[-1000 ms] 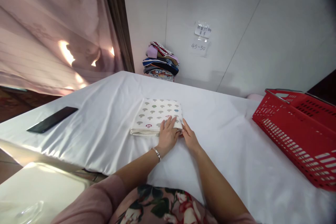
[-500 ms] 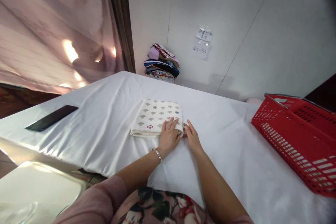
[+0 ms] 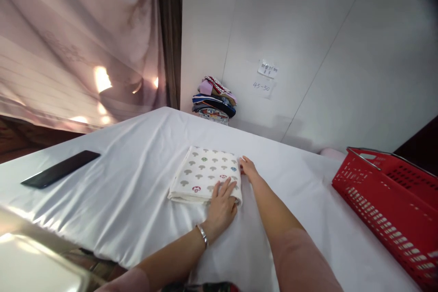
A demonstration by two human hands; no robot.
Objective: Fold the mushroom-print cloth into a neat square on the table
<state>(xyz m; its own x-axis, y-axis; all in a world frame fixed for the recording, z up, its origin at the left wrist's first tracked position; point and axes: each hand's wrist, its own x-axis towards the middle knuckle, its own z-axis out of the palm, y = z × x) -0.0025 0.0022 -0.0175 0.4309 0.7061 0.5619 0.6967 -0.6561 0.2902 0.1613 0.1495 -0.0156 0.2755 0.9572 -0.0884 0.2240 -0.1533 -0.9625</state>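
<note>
A white folded cloth (image 3: pixel 208 171) printed with grey, red, green and blue mushrooms lies in a flat square on the white-covered table (image 3: pixel 137 178). My left hand (image 3: pixel 221 207), with a silver band at its wrist, rests on the cloth's near right corner, fingers stretched and spread over the top. At the cloth's right side, close to the far corner, my right hand (image 3: pixel 248 167) has its fingers curled against the edge, and they look closed on it. Its fingertips are partly hidden there. Several layers show along the cloth's near edge.
A black flat device like a phone (image 3: pixel 61 169) lies on the left of the table. The red plastic basket (image 3: pixel 386 205) stands at the right. Behind the far edge is a pile of folded fabrics (image 3: pixel 215 100) against the wall. A pale stool-like surface (image 3: pixel 37 264) is at lower left.
My right hand has moved away from me along the cloth's right edge, from the near corner toward the far corner. My left hand stays on the near corner. The view has tilted up.
</note>
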